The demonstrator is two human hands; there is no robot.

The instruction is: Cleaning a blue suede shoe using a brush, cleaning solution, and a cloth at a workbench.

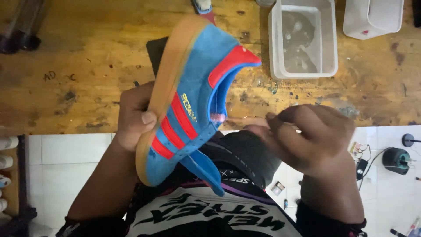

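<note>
Blue sneaker (pixel 193 101) gripped in left hand (pixel 133 116); right hand (pixel 313 138) beside.

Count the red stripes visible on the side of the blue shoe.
3 red stripes run side by side on the blue shoe, beside the left hand. A separate red heel patch sits above; the far side is hidden.
</note>
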